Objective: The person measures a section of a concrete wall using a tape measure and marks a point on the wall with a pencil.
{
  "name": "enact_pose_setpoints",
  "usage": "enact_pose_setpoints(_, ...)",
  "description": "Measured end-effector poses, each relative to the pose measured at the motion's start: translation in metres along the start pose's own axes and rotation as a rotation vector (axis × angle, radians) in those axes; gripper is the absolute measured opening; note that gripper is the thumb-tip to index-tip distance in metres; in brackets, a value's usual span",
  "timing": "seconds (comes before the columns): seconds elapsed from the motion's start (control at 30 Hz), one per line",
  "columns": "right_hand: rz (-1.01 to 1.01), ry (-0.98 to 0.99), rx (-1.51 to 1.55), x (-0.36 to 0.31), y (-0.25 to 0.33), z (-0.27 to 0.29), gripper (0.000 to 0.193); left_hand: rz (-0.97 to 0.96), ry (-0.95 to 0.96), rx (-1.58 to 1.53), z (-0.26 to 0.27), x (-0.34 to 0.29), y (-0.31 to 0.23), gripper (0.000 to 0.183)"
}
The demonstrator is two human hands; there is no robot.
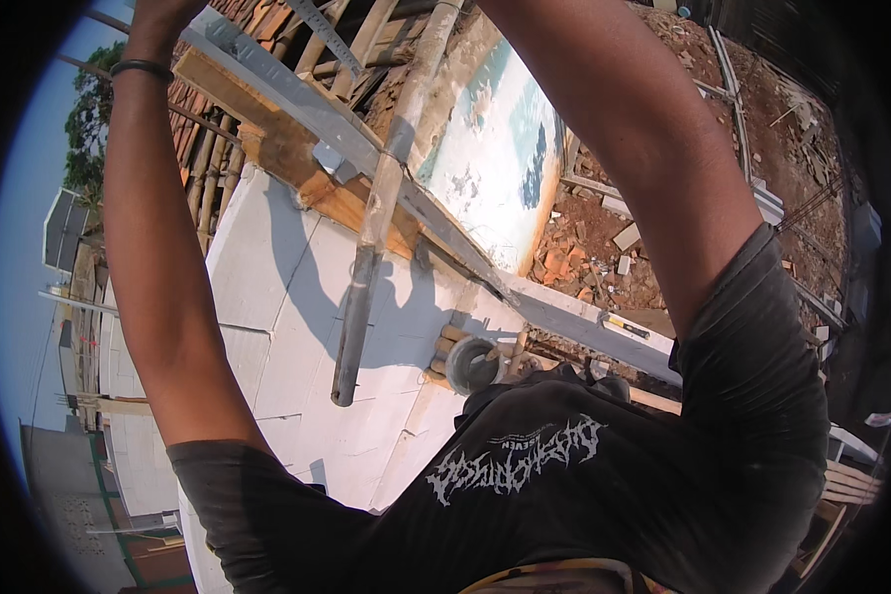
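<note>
Both my arms reach up toward the top of the head view. Only the wrist and a small part of my left hand (171,12) show at the upper left edge, beside the end of a grey metal beam (346,144); its fingers are cut off by the frame. My right forearm runs out past the top edge, so that hand is out of sight. The beam slopes down from the upper left, with a wooden plank (213,89) along its underside. Crossing it is a long round pole (381,198), whose lower end hangs free before a white block wall (267,262).
Below the beam sits a dark round bucket (473,366) next to bamboo ends. A small yellow tool (624,325) lies on a grey ledge (584,322). Roof tiles (267,22) are stacked beyond the beam. Brick rubble (574,247) covers ground at the right.
</note>
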State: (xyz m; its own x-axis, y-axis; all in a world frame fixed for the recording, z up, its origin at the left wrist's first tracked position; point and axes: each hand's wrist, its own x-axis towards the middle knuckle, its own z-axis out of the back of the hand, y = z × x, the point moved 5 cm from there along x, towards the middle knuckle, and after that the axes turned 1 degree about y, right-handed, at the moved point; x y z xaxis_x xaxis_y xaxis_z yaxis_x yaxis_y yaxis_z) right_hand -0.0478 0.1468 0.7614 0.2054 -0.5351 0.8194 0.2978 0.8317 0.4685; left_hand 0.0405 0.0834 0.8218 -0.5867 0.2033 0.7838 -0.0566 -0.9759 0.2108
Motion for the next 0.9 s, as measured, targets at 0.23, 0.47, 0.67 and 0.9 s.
enact_pose_setpoints(0.23, -0.078, -0.179, 0.176, -0.027, -0.083, 0.003, 0.015, -0.296, 0.271, 0.267, -0.051, -0.041, 0.032, 0.069)
enact_pose_setpoints(0.47, -0.297, -0.282, -0.049, -0.054, -0.146, 0.009, 0.078, -0.222, 0.769, 0.101, -0.092, -0.040, 0.051, 0.065)
enact_pose_setpoints(0.67, -0.314, -0.245, 0.063, -0.062, -0.191, 0.006, 0.071, -0.168, 0.959, 0.155, -0.117, -0.040, 0.050, 0.059)
enact_pose_setpoints(0.9, -0.355, -0.230, 0.186, -0.064, -0.203, -0.013, 0.066, -0.006, 1.096, 0.213, -0.115, -0.049, 0.050, 0.054)
